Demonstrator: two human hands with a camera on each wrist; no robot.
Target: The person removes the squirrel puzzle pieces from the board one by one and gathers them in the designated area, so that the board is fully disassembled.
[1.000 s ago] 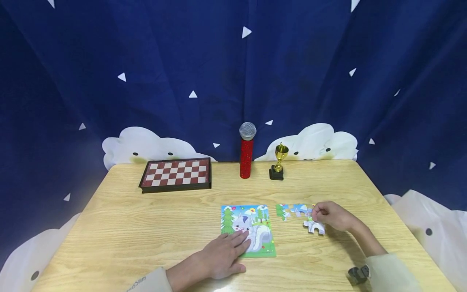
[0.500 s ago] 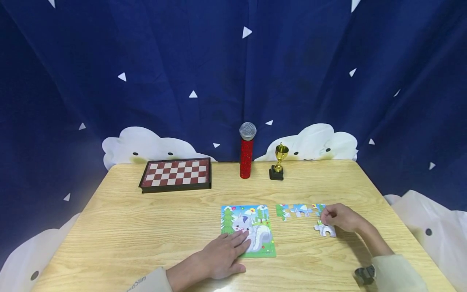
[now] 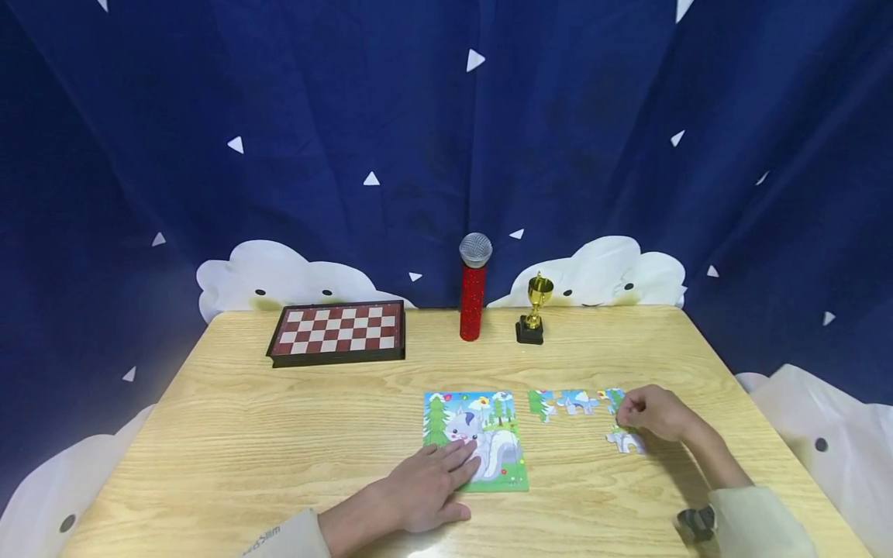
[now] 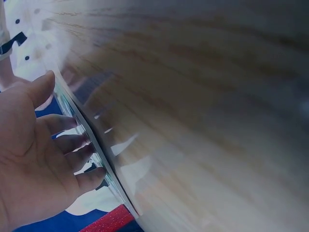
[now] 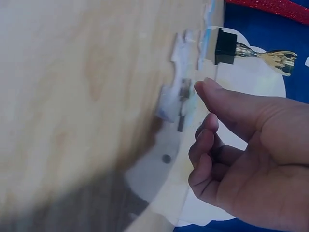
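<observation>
Here the left grip (image 3: 432,487) lies flat-fingered on the puzzle (image 3: 491,446), the right grip (image 3: 652,411) curled, hold unclear.

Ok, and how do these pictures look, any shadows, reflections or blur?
Head view: mostly clear, soft shadow beside the right forearm; left wrist view: dim table, pale reflections beside the puzzle; right wrist view: puzzle piece blurred, dark shadow lower left.

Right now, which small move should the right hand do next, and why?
Perhaps the right hand should nudge the pale piece toward the top right tree piece: both lie close beside it, and in the picture under the left hand, the pale tail sits below trees.
</observation>
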